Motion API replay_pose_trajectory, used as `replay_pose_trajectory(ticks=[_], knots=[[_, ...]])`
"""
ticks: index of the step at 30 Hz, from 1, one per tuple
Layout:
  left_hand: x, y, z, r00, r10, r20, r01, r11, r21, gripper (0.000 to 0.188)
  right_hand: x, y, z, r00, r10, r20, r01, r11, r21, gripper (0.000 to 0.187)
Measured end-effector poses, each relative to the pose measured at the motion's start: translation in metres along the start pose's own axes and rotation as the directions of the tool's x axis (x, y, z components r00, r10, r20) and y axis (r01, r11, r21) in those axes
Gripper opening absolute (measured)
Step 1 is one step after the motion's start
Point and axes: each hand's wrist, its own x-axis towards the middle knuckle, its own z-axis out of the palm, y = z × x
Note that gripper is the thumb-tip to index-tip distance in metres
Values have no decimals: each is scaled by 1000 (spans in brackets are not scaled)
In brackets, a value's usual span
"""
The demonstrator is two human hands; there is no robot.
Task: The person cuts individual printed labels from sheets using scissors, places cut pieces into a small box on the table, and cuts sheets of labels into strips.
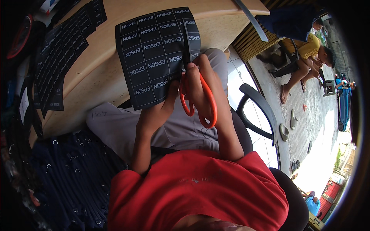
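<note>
A black sheet (148, 50), printed in white with a grid of repeated lettering, is held up over my lap at the table's edge. My left hand (161, 112) grips it at the lower edge, fingers mostly hidden behind it. In my right hand (201, 79) is a pair of scissors (212, 106) with orange-red handles. Their dark blades lie along the sheet near its right-hand column, pointing away from me. Whether the blades are fully closed is hard to tell.
More black printed sheets (61, 57) overlap on the wooden table (90, 79) at left. A metal strip (252, 20) juts past the table's right corner. Navy straps with metal rings (79, 169) hang at lower left. A black armrest (269, 115) stands right; beyond, a person in yellow (306, 48) sits.
</note>
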Motion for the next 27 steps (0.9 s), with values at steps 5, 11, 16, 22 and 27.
replay_pose_trajectory(ticks=[5, 11, 16, 22, 27], knots=[[2, -3, -1, 997, -81, -7, 78, 974, -213, 21, -1, 1, 2, 999, -37, -11, 37, 999, -31, 23], [0, -3, -2, 996, -92, -11, 88, 979, -182, 22, -1, 1, 4, 999, -54, -4, 54, 999, -6, 20], [-1, 0, -2, 994, -109, 3, 108, 975, -194, 23, -1, -3, 2, 1000, -16, 9, 17, 1000, -26, 21], [-2, -6, -1, 998, -67, -8, 64, 981, -182, 24, -1, -4, 0, 1000, -27, 3, 27, 998, -63, 22], [-5, -10, -2, 998, -57, -12, 54, 986, -160, 25, -3, -3, 2, 1000, 8, 25, -7, 1000, -16, 22]])
